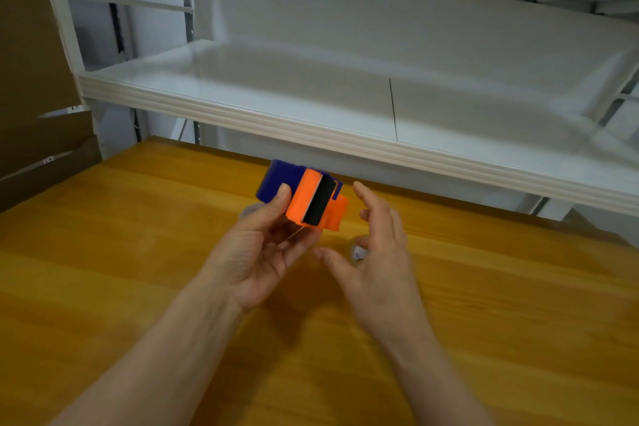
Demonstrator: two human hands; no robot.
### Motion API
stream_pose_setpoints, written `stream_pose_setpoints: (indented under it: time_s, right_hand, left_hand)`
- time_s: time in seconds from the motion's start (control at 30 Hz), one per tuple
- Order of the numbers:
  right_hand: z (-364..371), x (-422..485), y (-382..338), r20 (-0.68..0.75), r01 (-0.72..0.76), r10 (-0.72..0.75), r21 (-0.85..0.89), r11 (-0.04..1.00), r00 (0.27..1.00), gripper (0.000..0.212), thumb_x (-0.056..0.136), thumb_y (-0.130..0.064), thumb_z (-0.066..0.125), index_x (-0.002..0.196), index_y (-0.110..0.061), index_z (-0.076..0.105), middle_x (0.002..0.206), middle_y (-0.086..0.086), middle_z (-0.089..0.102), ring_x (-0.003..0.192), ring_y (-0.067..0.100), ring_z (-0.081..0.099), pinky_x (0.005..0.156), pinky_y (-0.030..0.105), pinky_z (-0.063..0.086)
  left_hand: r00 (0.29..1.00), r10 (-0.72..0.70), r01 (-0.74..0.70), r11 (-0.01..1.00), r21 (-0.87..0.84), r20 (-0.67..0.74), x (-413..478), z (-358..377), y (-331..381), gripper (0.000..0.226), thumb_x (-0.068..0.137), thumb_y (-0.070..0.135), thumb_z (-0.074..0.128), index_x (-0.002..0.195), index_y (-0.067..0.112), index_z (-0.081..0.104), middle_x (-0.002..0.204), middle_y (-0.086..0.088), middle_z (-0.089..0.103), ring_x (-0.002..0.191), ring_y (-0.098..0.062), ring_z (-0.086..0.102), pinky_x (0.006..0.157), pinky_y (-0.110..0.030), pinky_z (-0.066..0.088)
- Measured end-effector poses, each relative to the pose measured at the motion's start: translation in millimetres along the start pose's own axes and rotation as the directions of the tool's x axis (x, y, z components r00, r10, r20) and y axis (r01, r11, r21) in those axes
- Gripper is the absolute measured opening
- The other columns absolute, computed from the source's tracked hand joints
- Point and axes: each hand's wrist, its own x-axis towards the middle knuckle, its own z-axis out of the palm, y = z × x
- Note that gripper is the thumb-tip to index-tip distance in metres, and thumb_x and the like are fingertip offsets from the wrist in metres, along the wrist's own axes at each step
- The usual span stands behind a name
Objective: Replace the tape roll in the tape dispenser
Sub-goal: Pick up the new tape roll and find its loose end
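My left hand (257, 254) grips an orange and dark blue tape dispenser (304, 195) and holds it above the wooden table, thumb on its left side. A black band runs across the dispenser's orange face. My right hand (377, 249) hovers just right of the dispenser with relaxed, spread fingers, touching nothing. A blurred clear roll of tape (358, 252) lies on the table, partly hidden behind my right hand. Another pale, blurred round object (250, 209) shows behind my left thumb; I cannot tell what it is.
The yellow wooden table (138, 252) fills the lower view. A white metal shelf (345, 107) juts out above its far edge, with more shelving overhead. Brown cardboard (34, 97) stands at the left.
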Motion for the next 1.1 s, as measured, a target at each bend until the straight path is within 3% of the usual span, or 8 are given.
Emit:
stream_pose_setpoints:
  time_s: [0.07, 0.2, 0.33, 0.47, 0.67, 0.83, 0.97, 1.1]
  right_hand:
    - [-1.2, 3.2, 4.8, -0.007, 0.009, -0.009, -0.027, 1.000, 1.000, 0.091, 0.081, -0.038, 0.081, 0.154, -0.043, 0.026, 0.156, -0.015, 0.035, 0.144, 0.002, 0.029, 0.116, 0.033, 0.035]
    - [3.8, 5.2, 13.8, -0.072, 0.054, -0.054, -0.002, 0.999, 0.996, 0.055, 0.087, -0.029, 0.072, 0.138, -0.036, 0.053, 0.132, -0.010, 0.063, 0.124, 0.014, 0.058, 0.097, 0.046, 0.053]
    - [6.0, 5.0, 11.3, -0.083, 0.059, -0.056, 0.033, 0.998, 0.995, 0.027, 0.097, -0.023, 0.062, 0.124, -0.029, 0.065, 0.109, -0.010, 0.074, 0.098, 0.012, 0.068, 0.083, 0.036, 0.056]
    - [3.7, 3.6, 9.3, 0.042, -0.084, 0.079, 0.144, 0.986, 0.996, 0.024, 0.096, -0.014, 0.066, 0.117, -0.027, 0.067, 0.091, -0.019, 0.066, 0.083, 0.007, 0.063, 0.070, 0.024, 0.046]
    - [1.6, 5.0, 15.3, 0.047, 0.014, -0.019, 0.108, 0.994, 0.999, 0.058, 0.091, -0.004, 0.068, 0.137, -0.038, 0.058, 0.119, -0.015, 0.067, 0.113, 0.005, 0.061, 0.095, 0.032, 0.053]
    - [1.8, 1.4, 7.5, 0.107, 0.053, -0.048, -0.045, 0.998, 0.993, 0.050, 0.098, -0.017, 0.063, 0.141, -0.042, 0.055, 0.111, -0.020, 0.057, 0.109, 0.004, 0.054, 0.097, 0.033, 0.052]
    - [2.5, -2.4, -4.9, 0.259, 0.165, -0.122, -0.154, 0.974, 0.958, 0.049, 0.102, -0.019, 0.057, 0.145, -0.039, 0.050, 0.127, -0.010, 0.056, 0.122, 0.009, 0.046, 0.106, 0.030, 0.042]
    - [-1.4, -6.4, -17.9, 0.375, 0.260, -0.141, -0.287, 0.922, 0.916, 0.053, 0.104, -0.021, 0.052, 0.154, -0.035, 0.039, 0.138, -0.006, 0.052, 0.130, 0.014, 0.040, 0.112, 0.033, 0.036]
  left_hand:
    - [1.000, -0.017, 0.016, 0.998, 0.062, 0.016, 0.0, 1.6, -1.7, 0.064, 0.073, 0.034, 0.074, 0.129, 0.005, 0.062, 0.109, -0.017, 0.075, 0.102, -0.029, 0.073, 0.071, -0.034, 0.064]
    - [0.997, 0.052, -0.065, 0.957, 0.283, 0.053, 0.9, 2.1, -1.9, 0.058, 0.073, 0.058, 0.063, 0.112, 0.016, 0.074, 0.095, -0.007, 0.074, 0.080, -0.017, 0.071, 0.060, -0.026, 0.060]
    - [0.984, 0.154, -0.178, 0.890, 0.419, 0.092, -1.6, 5.1, -0.2, 0.066, 0.073, 0.071, 0.051, 0.112, 0.022, 0.074, 0.109, -0.007, 0.075, 0.099, -0.022, 0.069, 0.086, -0.037, 0.055]
    - [0.970, 0.170, -0.230, 0.867, 0.441, 0.172, -5.9, 9.3, -3.1, 0.059, 0.076, 0.054, 0.071, 0.124, 0.022, 0.066, 0.113, -0.004, 0.075, 0.101, -0.019, 0.069, 0.090, -0.040, 0.050]
    - [0.975, 0.051, -0.130, 0.919, 0.373, 0.216, -4.3, -3.8, 10.0, 0.045, 0.083, 0.018, 0.070, 0.127, 0.011, 0.064, 0.119, -0.013, 0.072, 0.101, -0.026, 0.065, 0.085, -0.037, 0.054]
    - [0.968, -0.185, 0.093, 0.890, 0.446, 0.167, -1.3, -29.3, 33.0, 0.058, 0.076, 0.010, 0.066, 0.132, 0.001, 0.058, 0.117, -0.017, 0.066, 0.104, -0.033, 0.061, 0.093, -0.046, 0.047]
    - [0.984, -0.180, 0.161, 0.847, 0.506, -0.012, -0.1, -39.6, 45.5, 0.049, 0.072, 0.035, 0.073, 0.113, 0.009, 0.065, 0.102, -0.010, 0.066, 0.091, -0.026, 0.062, 0.082, -0.043, 0.048]
    - [0.979, -0.162, 0.204, 0.726, 0.657, -0.125, -2.1, -40.7, 48.9, 0.086, 0.047, 0.048, 0.089, 0.117, 0.001, 0.068, 0.106, -0.013, 0.063, 0.095, -0.028, 0.058, 0.086, -0.043, 0.043]
